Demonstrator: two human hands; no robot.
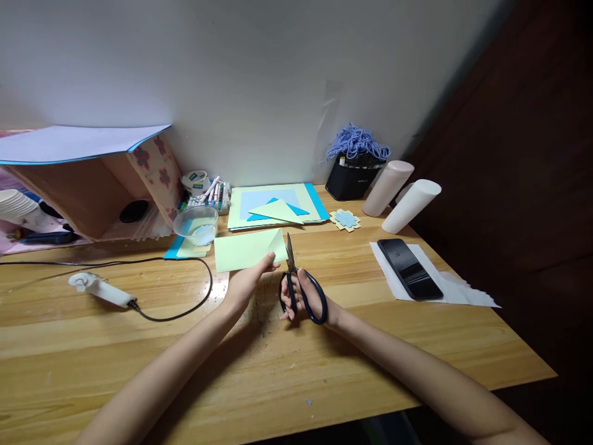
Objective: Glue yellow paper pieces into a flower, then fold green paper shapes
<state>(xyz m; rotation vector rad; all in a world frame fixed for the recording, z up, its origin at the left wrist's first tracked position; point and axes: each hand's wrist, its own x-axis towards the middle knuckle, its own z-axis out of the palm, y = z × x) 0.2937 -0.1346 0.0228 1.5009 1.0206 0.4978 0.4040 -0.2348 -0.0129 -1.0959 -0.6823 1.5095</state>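
A folded pale green paper (245,250) is pinched in my left hand (259,269), the thumb on top near its right end. My right hand (303,293) has its fingers through the dark handles of a pair of scissors (290,259). The blades point away from me, right beside the paper's right edge; whether they touch it I cannot tell. Behind the paper lie a pale green triangle (278,211) and a blue piece (296,210) on stacked sheets (317,201). A layered paper flower (345,219) lies to their right.
A clear bowl (197,224), markers (215,193) and a box (162,170) stand at left. A glue gun (104,290) with a looping cable lies front left. At right are a phone (410,269), two rolls (411,207) and a black holder with yarn (354,179).
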